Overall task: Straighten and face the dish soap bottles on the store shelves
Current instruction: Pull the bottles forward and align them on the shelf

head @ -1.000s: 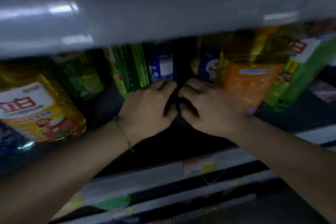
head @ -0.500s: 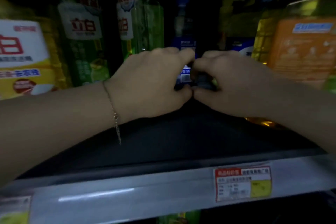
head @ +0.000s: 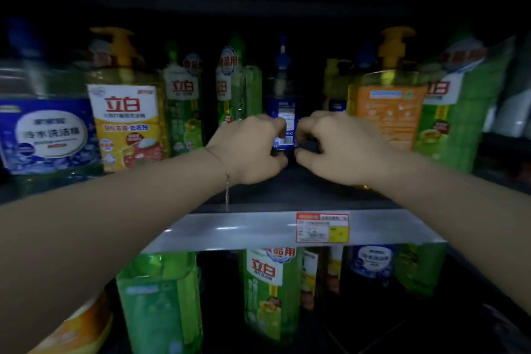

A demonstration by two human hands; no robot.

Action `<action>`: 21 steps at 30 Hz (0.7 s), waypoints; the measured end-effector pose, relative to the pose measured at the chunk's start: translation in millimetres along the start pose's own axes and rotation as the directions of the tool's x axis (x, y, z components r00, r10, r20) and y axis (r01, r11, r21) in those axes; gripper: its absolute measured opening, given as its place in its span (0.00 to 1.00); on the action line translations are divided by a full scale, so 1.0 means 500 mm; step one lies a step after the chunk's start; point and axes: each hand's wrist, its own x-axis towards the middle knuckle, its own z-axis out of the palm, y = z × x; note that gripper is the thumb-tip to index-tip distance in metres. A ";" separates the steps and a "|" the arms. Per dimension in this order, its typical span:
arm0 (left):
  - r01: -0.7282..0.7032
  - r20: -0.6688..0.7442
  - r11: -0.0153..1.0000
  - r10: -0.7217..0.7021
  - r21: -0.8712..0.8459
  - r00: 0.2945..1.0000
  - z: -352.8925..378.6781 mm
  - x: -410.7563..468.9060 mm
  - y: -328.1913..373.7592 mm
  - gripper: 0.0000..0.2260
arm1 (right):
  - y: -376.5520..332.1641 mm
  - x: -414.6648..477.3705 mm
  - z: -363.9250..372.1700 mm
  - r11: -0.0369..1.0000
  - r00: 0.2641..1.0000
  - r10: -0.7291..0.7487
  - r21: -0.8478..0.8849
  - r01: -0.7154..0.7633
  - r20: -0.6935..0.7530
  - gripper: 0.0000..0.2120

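A small dark bottle with a blue label point(head: 284, 112) and a blue pump top stands deep at the back of the middle shelf, its back label facing me. My left hand point(head: 253, 149) curls round its lower left side. My right hand point(head: 339, 146) curls round its lower right side. Only a strip of the label shows between my fingertips. Beside this gap stand green dish soap bottles point(head: 238, 89) on the left and an orange-labelled pump bottle point(head: 388, 115) on the right.
On the left of the shelf stand a yellow pump bottle point(head: 123, 123), a wide blue-labelled bottle point(head: 48, 135) and a green bottle point(head: 184, 112). A green pack point(head: 459, 123) is far right. The shelf edge point(head: 244, 227) carries a price tag point(head: 321, 227). Green bottles point(head: 270, 290) fill the shelf below.
My view has dropped below the upper shelf's edge and levelled, now showing the full row of bottles. Both hands have stayed together around the blue-labelled bottle at the back.
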 end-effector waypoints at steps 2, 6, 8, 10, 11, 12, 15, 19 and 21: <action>0.005 0.018 1.000 -0.006 0.013 1.000 -0.006 -0.013 0.020 0.19 | -0.009 -0.027 -0.011 1.000 0.999 0.006 -0.016 -0.005 0.033 0.13; -0.011 0.034 1.000 0.011 0.009 0.999 -0.015 -0.033 0.059 0.19 | -0.021 -0.075 -0.029 0.998 0.998 0.002 -0.056 0.001 0.067 0.14; -0.020 0.023 1.000 0.020 -0.014 1.000 -0.023 -0.037 0.075 0.19 | -0.021 -0.089 -0.041 0.998 0.998 0.014 -0.066 -0.010 0.064 0.14; -0.030 0.024 0.999 0.030 -0.011 0.999 -0.026 -0.038 0.089 0.19 | -0.020 -0.098 -0.052 0.997 0.997 0.032 -0.065 -0.027 0.067 0.13; -0.032 0.027 0.999 0.033 -0.008 0.999 -0.025 -0.038 0.094 0.19 | -0.019 -0.100 -0.055 0.998 0.997 0.038 -0.061 -0.034 0.071 0.12; -0.032 0.030 0.999 0.032 -0.007 0.999 -0.024 -0.037 0.097 0.19 | -0.017 -0.102 -0.058 0.997 0.996 0.044 -0.061 -0.039 0.075 0.12; -0.030 0.048 0.999 0.031 -0.010 0.998 -0.015 -0.028 0.098 0.20 | -0.008 -0.100 -0.062 0.994 0.995 0.065 -0.089 -0.058 0.077 0.13; -0.028 0.056 0.998 0.031 -0.063 0.998 0.007 -0.001 0.090 0.20 | 0.007 -0.089 -0.051 0.989 0.994 0.097 -0.115 -0.091 0.049 0.14; -0.024 0.077 0.991 0.035 -0.130 0.996 0.022 0.023 0.090 0.21 | 0.021 -0.081 -0.043 0.984 0.992 0.128 -0.129 -0.124 0.022 0.13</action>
